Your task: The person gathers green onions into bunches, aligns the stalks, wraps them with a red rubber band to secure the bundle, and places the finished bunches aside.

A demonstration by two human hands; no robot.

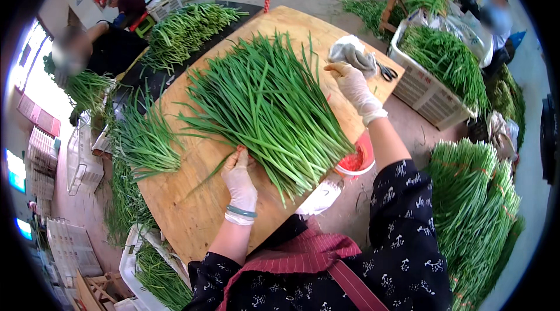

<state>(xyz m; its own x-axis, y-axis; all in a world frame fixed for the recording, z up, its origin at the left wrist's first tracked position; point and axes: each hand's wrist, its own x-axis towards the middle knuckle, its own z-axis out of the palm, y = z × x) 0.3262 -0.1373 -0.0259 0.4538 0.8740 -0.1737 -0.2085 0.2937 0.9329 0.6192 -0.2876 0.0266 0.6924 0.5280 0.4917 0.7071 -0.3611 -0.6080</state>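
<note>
A large heap of long green garlic chives (262, 107) lies across the wooden board, leaf tips at the far left and pale stem ends toward the near right. My left hand (240, 185), in a thin whitish glove with a green bangle at the wrist, is at the heap's near left edge. Its fingers are drawn together, with something reddish at the tips that I cannot make out. Beyond the heap's right side is my right hand (354, 90), gloved too, raised over the board. Its fingers reach left, holding nothing that I can see. A smaller bunch of chives (149, 142) lies left.
Grey cloth (353, 57) and black-handled scissors (386, 72) lie at the board's (192, 218) far right corner. A bucket of red strips (357, 159) stands below its right edge. Bundled chives (472, 206) and a full crate (434, 92) stand right; co-workers (99, 48) sit far left.
</note>
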